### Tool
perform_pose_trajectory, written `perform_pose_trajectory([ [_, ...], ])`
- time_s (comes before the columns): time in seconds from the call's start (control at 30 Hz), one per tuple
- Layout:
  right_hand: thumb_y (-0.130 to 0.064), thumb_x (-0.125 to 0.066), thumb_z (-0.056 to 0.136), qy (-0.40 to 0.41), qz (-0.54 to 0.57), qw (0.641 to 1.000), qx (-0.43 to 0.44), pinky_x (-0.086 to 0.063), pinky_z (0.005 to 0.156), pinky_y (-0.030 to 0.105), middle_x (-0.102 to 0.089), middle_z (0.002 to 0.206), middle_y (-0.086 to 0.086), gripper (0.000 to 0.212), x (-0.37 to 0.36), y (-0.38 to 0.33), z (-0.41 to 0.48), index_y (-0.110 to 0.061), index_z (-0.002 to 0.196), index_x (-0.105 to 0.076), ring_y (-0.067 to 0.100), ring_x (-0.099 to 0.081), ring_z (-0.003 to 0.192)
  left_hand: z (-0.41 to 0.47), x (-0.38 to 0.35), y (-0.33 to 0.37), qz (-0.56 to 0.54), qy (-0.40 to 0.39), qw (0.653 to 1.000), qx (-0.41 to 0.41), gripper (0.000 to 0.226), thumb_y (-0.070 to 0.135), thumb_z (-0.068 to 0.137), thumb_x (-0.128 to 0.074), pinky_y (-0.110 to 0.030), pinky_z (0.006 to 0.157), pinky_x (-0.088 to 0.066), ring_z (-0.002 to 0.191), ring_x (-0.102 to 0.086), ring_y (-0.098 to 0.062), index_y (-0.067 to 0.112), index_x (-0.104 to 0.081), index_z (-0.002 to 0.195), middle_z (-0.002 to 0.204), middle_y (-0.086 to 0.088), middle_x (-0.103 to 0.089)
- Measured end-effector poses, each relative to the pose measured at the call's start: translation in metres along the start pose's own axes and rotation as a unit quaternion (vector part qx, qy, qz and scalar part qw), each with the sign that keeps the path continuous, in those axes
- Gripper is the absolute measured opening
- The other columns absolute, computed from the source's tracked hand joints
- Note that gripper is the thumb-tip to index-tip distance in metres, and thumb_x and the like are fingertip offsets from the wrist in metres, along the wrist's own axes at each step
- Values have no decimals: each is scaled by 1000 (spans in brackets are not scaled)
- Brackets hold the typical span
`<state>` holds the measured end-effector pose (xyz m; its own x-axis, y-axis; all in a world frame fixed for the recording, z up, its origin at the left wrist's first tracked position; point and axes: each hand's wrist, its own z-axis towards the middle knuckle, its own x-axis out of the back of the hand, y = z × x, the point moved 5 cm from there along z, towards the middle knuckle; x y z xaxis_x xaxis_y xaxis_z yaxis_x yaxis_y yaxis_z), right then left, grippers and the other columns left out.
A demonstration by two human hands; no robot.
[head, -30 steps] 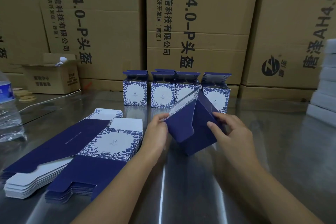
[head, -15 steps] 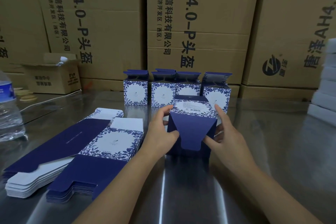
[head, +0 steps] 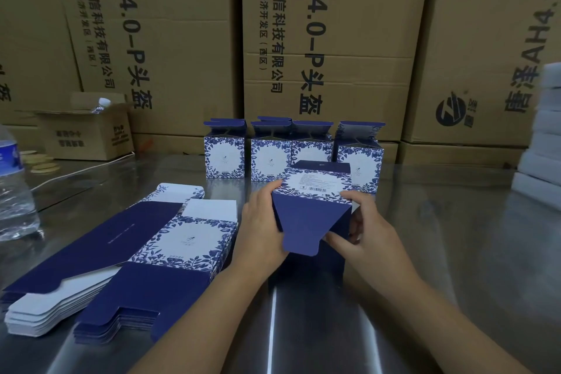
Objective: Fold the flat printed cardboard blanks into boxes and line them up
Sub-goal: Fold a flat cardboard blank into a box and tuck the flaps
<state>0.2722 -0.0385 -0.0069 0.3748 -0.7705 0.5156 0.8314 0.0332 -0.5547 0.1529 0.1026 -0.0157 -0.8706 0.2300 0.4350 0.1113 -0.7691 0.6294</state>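
Note:
A half-folded blue box (head: 312,191) with a white floral panel and barcode on top stands on the steel table in the middle. Its dark blue tapered flap (head: 303,222) hangs toward me. My left hand (head: 261,228) grips the box's left side. My right hand (head: 364,228) holds the right side, thumb at the flap's lower edge. Behind it, several folded floral boxes (head: 270,158) stand in a row with top flaps open. A stack of flat blanks (head: 121,258) lies at the left.
Large brown cartons (head: 328,39) wall off the back. A water bottle (head: 12,188) stands at the far left, near a small open carton (head: 85,133). White foam blocks (head: 543,136) are stacked at the right edge. The steel table (head: 455,252) reflects light.
The blank went from tilted and half-open to squared up, barcode panel on top, blue flap hanging toward me. Both hands shifted down along the box's sides to the flap.

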Motion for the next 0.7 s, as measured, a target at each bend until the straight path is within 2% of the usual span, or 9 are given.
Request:
perform_pose_trajectory([
  [0.1, -50, -70, 68, 11, -3, 1000, -8, -40, 59, 8, -51, 82, -37, 56, 0, -2, -1, -57, 104, -28, -5, -53, 73, -2, 0, 2, 17, 8, 1000, -16, 81, 26, 68, -78, -26, 89, -38, 111, -42, -13, 24, -33, 136, 120, 11, -38],
  [0.2, -56, -67, 64, 28, -8, 999, -30, -41, 51, 15, -54, 71, -19, 56, 2, -1, -1, -54, 102, -26, -3, -53, 68, -4, -1, 6, -23, 9, 1000, -1, 77, 32, 67, -78, -26, 87, -40, 107, -44, -10, 30, -35, 131, 114, 15, -37],
  [0.3, -53, -68, 66, 38, -14, 998, -48, -46, 54, 27, -60, 81, -13, 55, 4, -1, -2, -55, 98, -23, 3, -57, 68, -5, -1, 12, -21, 15, 1000, 3, 73, 28, 68, -80, -22, 81, -39, 104, -43, -5, 32, -37, 126, 110, 15, -37],
  [0.37, -54, -64, 63, 43, -9, 998, -54, -48, 59, 34, -63, 88, -11, 53, 5, -1, -3, -56, 96, -23, 8, -59, 73, -8, 0, 16, -6, 26, 1000, 5, 70, 24, 69, -79, -24, 79, -41, 104, -44, -6, 31, -37, 126, 112, 13, -38],
  [0.5, -52, -63, 64, 43, -12, 997, -57, -46, 58, 31, -63, 89, -13, 51, 4, -3, -4, -54, 96, -23, 7, -59, 74, -14, 3, 26, 52, 46, 998, -10, 71, 21, 71, -78, -34, 77, -46, 108, -46, -14, 26, -36, 128, 121, 5, -43],
  [0.7, -41, -70, 72, 55, -23, 996, -61, -42, 53, 26, -60, 81, -18, 54, 3, -4, -5, -54, 94, -22, 2, -57, 67, -18, 3, 32, 86, 57, 995, -15, 77, 23, 67, -80, -32, 74, -42, 111, -43, -15, 22, -36, 130, 123, 2, -41],
])
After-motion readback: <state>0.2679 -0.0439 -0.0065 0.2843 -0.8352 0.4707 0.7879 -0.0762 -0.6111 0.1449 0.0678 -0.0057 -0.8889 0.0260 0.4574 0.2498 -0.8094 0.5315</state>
